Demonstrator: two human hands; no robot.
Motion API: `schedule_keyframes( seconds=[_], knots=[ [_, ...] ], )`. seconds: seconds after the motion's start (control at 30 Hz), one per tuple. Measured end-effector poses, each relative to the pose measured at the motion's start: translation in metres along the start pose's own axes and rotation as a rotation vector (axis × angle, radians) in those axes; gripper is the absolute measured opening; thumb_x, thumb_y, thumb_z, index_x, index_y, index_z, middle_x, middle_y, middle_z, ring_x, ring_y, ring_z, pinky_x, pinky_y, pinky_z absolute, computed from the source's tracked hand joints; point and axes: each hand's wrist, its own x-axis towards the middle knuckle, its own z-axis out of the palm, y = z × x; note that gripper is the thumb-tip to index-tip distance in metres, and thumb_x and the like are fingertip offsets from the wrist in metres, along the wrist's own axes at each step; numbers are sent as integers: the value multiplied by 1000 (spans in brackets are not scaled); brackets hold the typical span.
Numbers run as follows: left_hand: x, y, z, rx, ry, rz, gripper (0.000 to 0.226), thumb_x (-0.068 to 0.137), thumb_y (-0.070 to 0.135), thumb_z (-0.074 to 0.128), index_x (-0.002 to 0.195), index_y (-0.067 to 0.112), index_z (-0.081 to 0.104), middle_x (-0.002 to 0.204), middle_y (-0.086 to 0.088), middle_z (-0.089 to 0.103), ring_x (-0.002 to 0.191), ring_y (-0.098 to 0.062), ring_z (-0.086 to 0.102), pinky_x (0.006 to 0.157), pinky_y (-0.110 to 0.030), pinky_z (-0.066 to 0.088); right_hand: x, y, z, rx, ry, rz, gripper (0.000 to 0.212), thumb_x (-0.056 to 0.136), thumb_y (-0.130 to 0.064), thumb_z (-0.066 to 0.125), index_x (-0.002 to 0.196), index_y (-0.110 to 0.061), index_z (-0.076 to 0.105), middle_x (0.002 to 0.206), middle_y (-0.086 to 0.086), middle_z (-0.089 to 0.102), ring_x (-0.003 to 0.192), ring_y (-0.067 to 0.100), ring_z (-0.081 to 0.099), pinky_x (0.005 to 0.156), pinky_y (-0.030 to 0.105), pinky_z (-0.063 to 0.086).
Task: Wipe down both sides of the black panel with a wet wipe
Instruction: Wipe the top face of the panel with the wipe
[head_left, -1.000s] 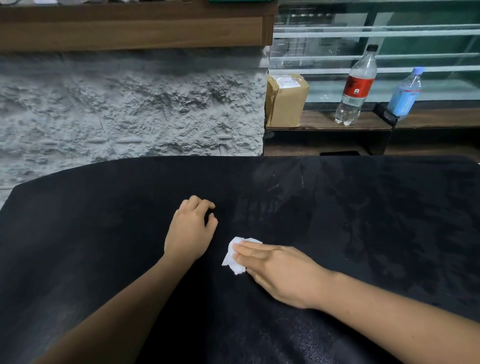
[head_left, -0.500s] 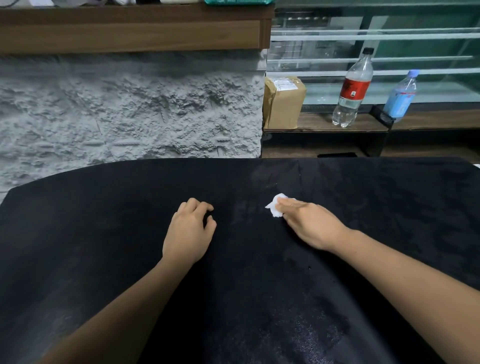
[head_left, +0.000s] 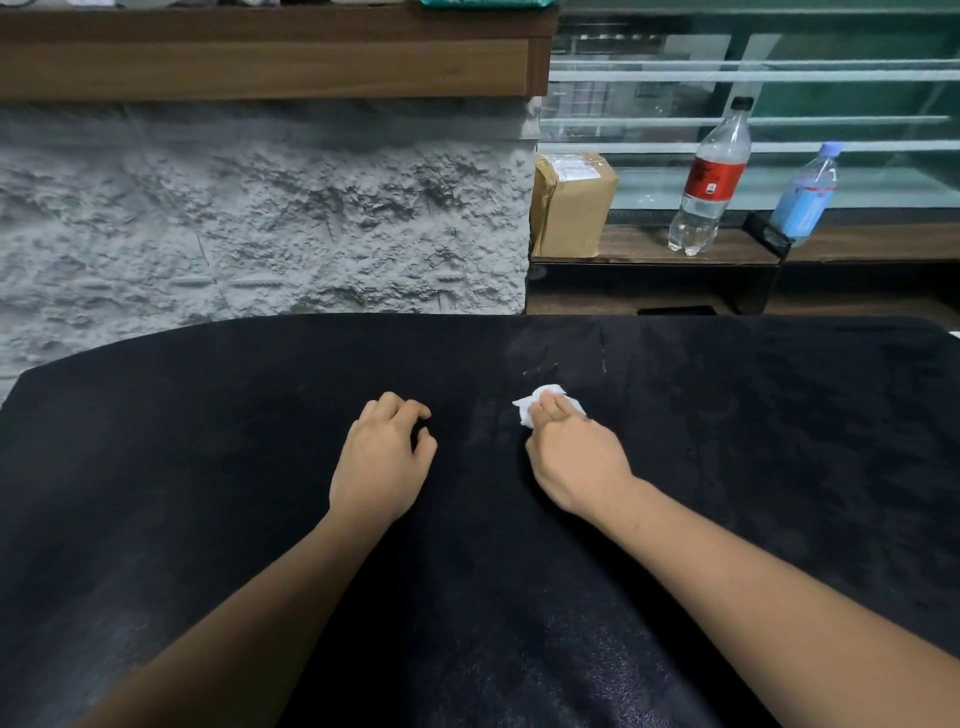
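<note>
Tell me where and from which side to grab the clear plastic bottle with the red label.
Probably wrap the red-labelled middle of the clear plastic bottle, coming from the front: it stands on its base on the wooden shelf, with glass behind and open space toward you.

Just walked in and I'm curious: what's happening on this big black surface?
A person is wiping a black panel with a wet wipe. Their right hand presses the crumpled white wipe onto the panel's upper face, toward the far edge. The left hand rests on the panel beside it, fingers loosely curled, holding nothing. The underside is out of sight.
</note>
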Motion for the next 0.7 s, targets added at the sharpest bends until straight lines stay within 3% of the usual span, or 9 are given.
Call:
schedule_keyframes(
  seconds=[0.3,0.37,0.43,0.57,0.7],
  knots=[
    [1,-1,2,4,4,-2,23,99,26,59,120,24,68,108,12,54,99,-12,51,90,-39,52,-22,-60,9,131,23,-330,52,108,-33,32,155,-13,37,171,3,25,160,12,12,121,29,30],
    [1,-1,2,-5,-5,-11,23,99,24,58,119,23,68,108,11,54,99,-13,51,90,-39,52,-25,-66,11,148,37,-421,51,107,-32,32,153,-14,42,167,1,31,159,12,15,124,28,28],
    [1,-1,2,-5,-10,-14,23,99,22,57,119,23,68,108,11,55,99,-13,51,89,-39,52,-23,-65,11,166,53,-488,50,104,-29,34,151,-15,46,161,-1,39,155,10,23,122,26,30],
    [1,-1,2,-9,-14,-18,24,99,18,56,120,22,69,109,10,55,99,-13,51,88,-39,52,-14,-46,2,200,29,-536,39,100,-19,41,138,-19,52,141,-9,48,137,9,41,101,32,50],
    [1,-1,2,-3,-6,-15,24,100,20,56,120,24,68,109,12,54,100,-12,51,90,-38,51,-3,-26,-3,169,-12,-525,43,100,-15,40,141,-24,51,153,-11,44,146,9,38,97,29,46]
  ],
)
